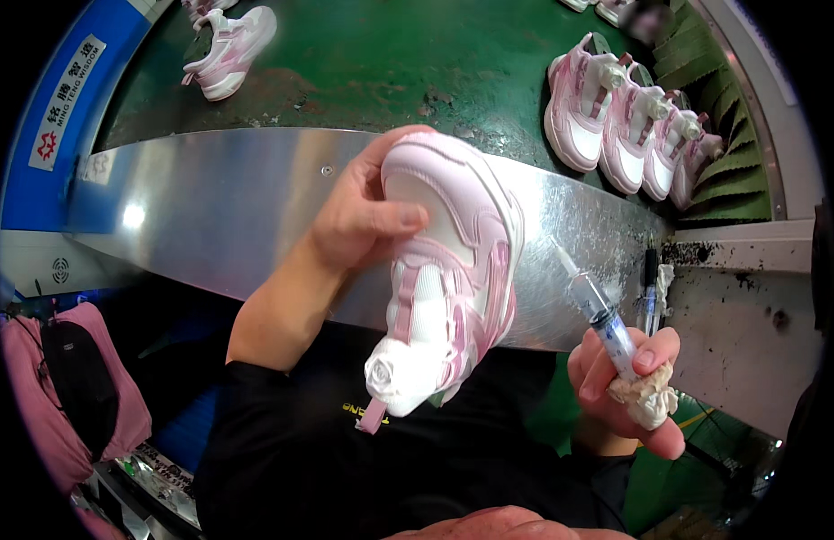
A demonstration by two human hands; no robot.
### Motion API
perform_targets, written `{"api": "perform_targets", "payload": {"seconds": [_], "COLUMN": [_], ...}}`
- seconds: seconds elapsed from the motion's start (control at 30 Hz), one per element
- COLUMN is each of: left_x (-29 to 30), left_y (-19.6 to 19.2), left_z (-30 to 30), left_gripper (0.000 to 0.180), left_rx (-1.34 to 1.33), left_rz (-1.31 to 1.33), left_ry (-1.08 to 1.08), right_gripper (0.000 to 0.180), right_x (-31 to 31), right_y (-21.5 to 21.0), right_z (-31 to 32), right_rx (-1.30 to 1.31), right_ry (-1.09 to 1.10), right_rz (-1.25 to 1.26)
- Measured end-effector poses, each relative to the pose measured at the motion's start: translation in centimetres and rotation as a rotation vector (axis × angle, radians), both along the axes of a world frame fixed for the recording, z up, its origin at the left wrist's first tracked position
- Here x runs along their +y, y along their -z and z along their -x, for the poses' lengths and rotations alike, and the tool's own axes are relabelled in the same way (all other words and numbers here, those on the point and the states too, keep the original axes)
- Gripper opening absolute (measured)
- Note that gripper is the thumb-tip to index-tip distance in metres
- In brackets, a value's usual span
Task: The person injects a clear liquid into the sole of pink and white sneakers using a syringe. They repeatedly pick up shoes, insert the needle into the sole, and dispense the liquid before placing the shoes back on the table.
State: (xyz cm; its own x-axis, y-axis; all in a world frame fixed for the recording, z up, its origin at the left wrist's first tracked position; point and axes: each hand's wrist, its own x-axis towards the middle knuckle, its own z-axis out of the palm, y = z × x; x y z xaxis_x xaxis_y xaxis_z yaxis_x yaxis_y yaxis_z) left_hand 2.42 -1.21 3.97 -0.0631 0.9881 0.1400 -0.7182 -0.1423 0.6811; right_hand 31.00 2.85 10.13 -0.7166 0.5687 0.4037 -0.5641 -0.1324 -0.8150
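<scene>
A pink and white sneaker [444, 261] is held up over the metal ledge, its toe pointing away and its pull tab towards me. My left hand [367, 207] grips it by the toe, thumb across the upper and the fingers hidden beneath. White stuffing, like crumpled paper, bulges at the ankle end. To the right of the shoe, my right hand [624, 387] is closed around a clear syringe [601, 310] with its tip angled up and left. A crumpled whitish wad [651, 396] is pinched in the same hand. The syringe tip is apart from the shoe.
A curved metal ledge [228, 198] borders a green surface [372, 63]. Several similar sneakers [615, 126] stand in a row at right, by green flaps [723, 135]; another sneaker [232, 54] lies far left. Pens [651, 292] rest near the ledge's right end. A pink garment [75, 387] hangs left.
</scene>
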Motion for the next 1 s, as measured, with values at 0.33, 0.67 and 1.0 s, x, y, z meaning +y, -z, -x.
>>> {"api": "perform_targets", "payload": {"seconds": [0.33, 0.67, 1.0], "left_x": [-1.1, -0.5, -0.5], "left_y": [-0.6, 0.8, 1.8], "left_z": [0.2, 0.5, 0.7], "left_gripper": [0.080, 0.070, 0.048], "left_rx": [0.108, -0.053, 0.029], "left_rz": [0.002, 0.038, 0.076], "left_ry": [0.037, -0.011, -0.108], "right_gripper": [0.071, 0.086, 0.061], "right_x": [0.8, 0.5, -3.1], "right_y": [-1.3, 2.9, 4.7], "right_z": [4.9, -3.8, -10.7], "right_rx": [0.046, -0.651, -0.964], "right_ry": [-0.074, 0.490, 0.545], "right_rz": [0.006, -0.088, -0.194]}}
